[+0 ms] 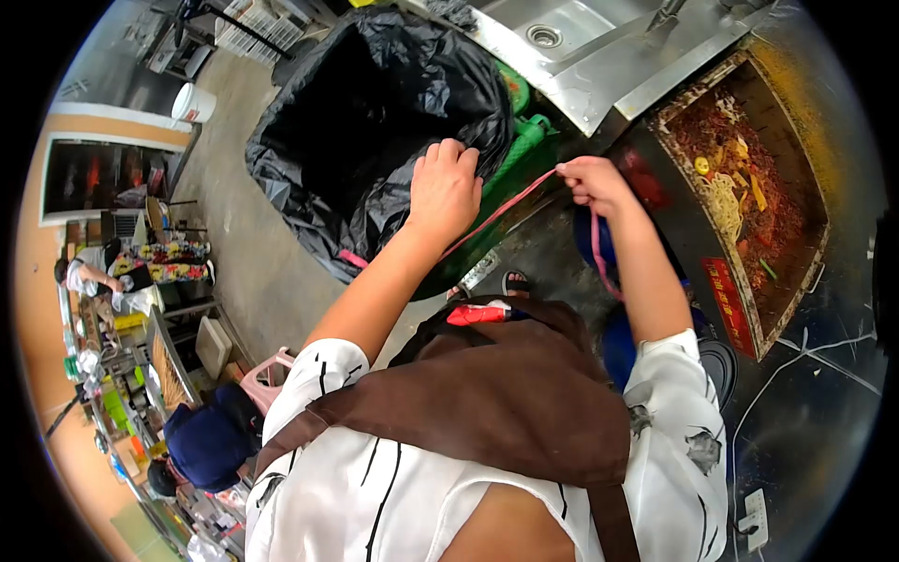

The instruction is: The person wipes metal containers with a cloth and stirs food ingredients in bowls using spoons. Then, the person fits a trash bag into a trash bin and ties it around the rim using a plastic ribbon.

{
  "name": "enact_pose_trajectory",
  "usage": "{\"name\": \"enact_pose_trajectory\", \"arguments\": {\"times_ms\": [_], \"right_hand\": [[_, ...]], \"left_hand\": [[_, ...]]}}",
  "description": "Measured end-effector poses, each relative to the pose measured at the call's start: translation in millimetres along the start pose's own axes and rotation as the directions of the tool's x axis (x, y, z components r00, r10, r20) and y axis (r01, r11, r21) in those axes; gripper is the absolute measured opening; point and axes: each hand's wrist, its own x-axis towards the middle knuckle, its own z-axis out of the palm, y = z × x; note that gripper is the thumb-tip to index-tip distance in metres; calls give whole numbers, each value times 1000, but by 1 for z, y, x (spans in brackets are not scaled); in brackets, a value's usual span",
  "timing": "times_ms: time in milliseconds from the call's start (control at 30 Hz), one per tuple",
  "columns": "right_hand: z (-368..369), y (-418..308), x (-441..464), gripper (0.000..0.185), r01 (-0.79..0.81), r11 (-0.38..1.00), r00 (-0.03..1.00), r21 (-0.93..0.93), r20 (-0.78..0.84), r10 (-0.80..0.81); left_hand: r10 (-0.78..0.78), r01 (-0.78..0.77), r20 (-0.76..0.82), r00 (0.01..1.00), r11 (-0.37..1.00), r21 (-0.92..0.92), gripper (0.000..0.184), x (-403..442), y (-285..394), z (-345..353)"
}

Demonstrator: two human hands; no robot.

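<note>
A green bin (510, 155) lined with a black garbage bag (309, 159) stands in front of me, its mouth open toward me. My left hand (446, 187) is closed over the near rim, fingers curled down on the bag's edge; the fingertips are hidden. To the right, my right hand (594, 184) pinches a pink string (513, 200) between thumb and fingers. The string is stretched from that hand to the bin's near side, and its loose end hangs below the hand. A short pink piece also shows on the bag at the bin's left edge.
A steel sink (571, 33) adjoins the bin's far right. Right of my arm is a metal box (810, 229) holding food scraps. A power strip (755, 520) lies lower right. At left are a pink stool (267, 379), a cluttered counter and two other people.
</note>
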Motion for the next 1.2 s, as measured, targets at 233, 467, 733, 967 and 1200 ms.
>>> {"name": "enact_pose_trajectory", "arguments": {"times_ms": [233,467,733,967,1200], "right_hand": [[33,-1,47,5,95,792,973,603,-223,53],[43,-37,46,19,315,846,909,431,-392,-139],[37,-76,64,25,72,993,955,92,-295,-42],[28,-57,132,18,87,876,972,-475,-150,-178],[93,-122,66,8,383,231,776,-894,176,-606]], "left_hand": [[20,-23,54,998,998,54,32,41,15,14],[-63,72,268,961,997,-23,25,56,-2,33],[-205,355,492,846,905,-235,30,73,-12,44],[-255,501,527,811,768,-399,31,69,-23,54],[-270,556,563,781,712,-430,25,71,-26,55]]}}
